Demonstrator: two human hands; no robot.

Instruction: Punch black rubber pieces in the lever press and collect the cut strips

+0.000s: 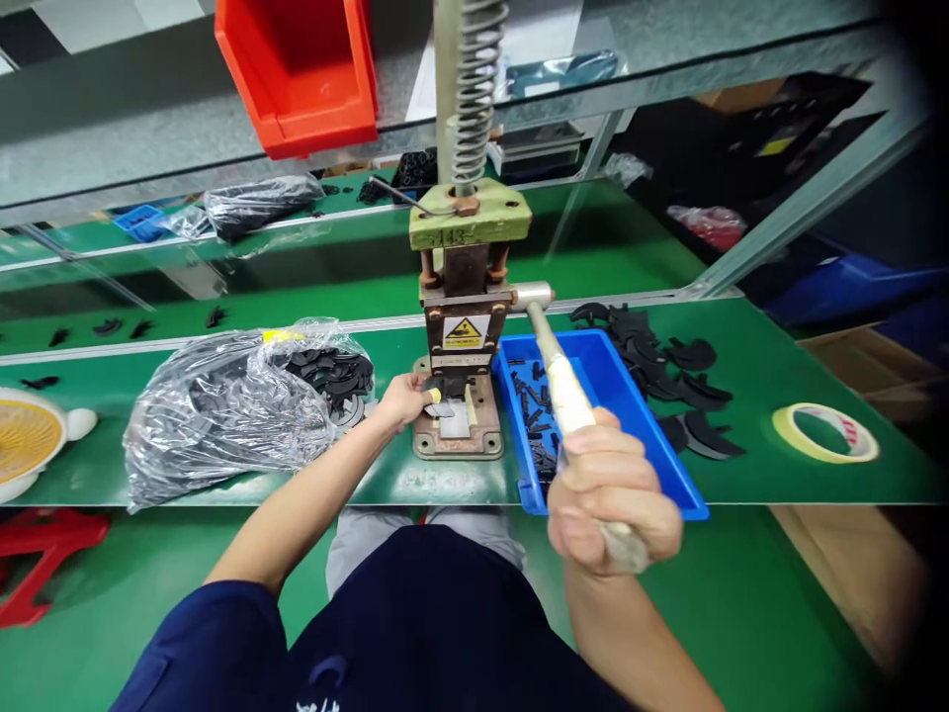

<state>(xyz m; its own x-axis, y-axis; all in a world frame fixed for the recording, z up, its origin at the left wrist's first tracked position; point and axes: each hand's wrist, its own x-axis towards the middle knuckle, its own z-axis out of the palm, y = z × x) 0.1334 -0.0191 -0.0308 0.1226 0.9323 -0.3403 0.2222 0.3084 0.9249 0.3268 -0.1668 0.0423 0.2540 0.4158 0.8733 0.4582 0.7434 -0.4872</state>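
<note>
A hand press [461,326] with a spring on top and a yellow warning label stands on the green bench. My right hand [612,494] is wrapped round the press lever [560,376], which slants toward me. My left hand [406,398] reaches to the press base plate [460,435], with its fingers pinched on a small black part [437,388] under the ram; a yellow finger cot shows on one finger. What exactly the fingers grip is partly hidden.
A blue tray [638,396] with several small black pieces sits right of the press. Black curved parts [667,366] lie beyond it. A clear plastic bag [229,405] of black parts lies left. A tape roll [824,432] is at the right, a red bin [303,69] above.
</note>
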